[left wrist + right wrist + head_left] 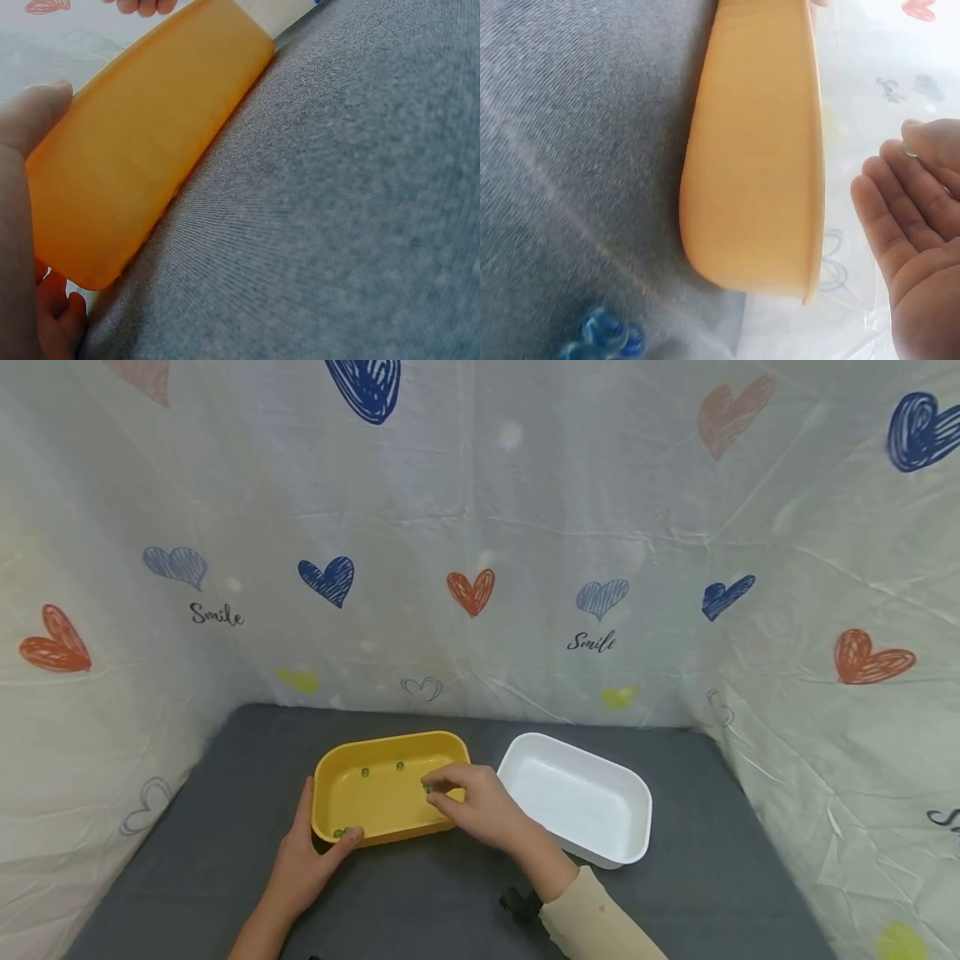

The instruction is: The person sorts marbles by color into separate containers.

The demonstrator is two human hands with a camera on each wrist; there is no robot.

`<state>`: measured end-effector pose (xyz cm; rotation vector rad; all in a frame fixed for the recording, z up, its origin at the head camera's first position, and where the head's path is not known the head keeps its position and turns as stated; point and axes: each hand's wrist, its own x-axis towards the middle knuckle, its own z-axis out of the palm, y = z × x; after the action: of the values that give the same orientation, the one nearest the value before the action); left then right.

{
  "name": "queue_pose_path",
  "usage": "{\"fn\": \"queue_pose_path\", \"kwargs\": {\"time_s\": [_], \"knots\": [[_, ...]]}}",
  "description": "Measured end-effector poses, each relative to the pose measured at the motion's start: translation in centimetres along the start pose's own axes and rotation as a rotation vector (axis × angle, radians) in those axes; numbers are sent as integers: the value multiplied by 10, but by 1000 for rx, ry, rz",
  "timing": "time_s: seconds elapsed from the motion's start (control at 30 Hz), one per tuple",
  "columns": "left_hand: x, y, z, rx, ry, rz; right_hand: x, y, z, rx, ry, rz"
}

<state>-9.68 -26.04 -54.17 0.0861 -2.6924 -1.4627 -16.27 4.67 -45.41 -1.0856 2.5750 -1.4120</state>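
Observation:
My left hand (303, 860) holds the left end of a yellow plastic tray (390, 837), with the thumb over its front rim and the fingers along its end wall. Several small green marbles (400, 767) lie in this tray, two of them close to the left thumb. Above the tray's right end, my right hand (480, 802) pinches a green marble (429, 788) between thumb and forefinger. In the right wrist view only a sliver of that marble (909, 151) shows at the thumb tip, and the other fingers are extended.
To the right of the yellow tray stands a white tray (573, 797), its near left side partly covered by the right forearm. Shiny blue rounded things (604, 334) show low in the right wrist view. Both trays rest on dark grey cloth (420, 910); a heart-printed curtain (525, 677) hangs behind.

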Motion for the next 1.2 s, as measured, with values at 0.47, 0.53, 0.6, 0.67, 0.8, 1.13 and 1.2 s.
{"fn": "queue_pose_path", "kwargs": {"time_s": [0.47, 0.53, 0.6, 0.67, 0.8, 1.13, 1.2], "knots": [[-1, -2, 1, -17, 1, 19, 17, -3, 15, -56, -54, 98], [-1, -3, 2, -27, 1, 24, 17, -2, 16, -55, -53, 98], [-1, -3, 2, -30, 2, 28, 16, -2, 16, -57, -52, 96], [0, -3, 1, -25, 4, 29, 15, -2, 16, -60, -50, 96], [0, -2, 1, -16, 6, 24, 14, -1, 15, -65, -49, 97], [-1, -3, 1, -29, 8, 31, 10, -3, 14, -58, -35, 60], [-1, -3, 1, -31, 10, 35, 7, -4, 13, -65, -29, 52]]}}
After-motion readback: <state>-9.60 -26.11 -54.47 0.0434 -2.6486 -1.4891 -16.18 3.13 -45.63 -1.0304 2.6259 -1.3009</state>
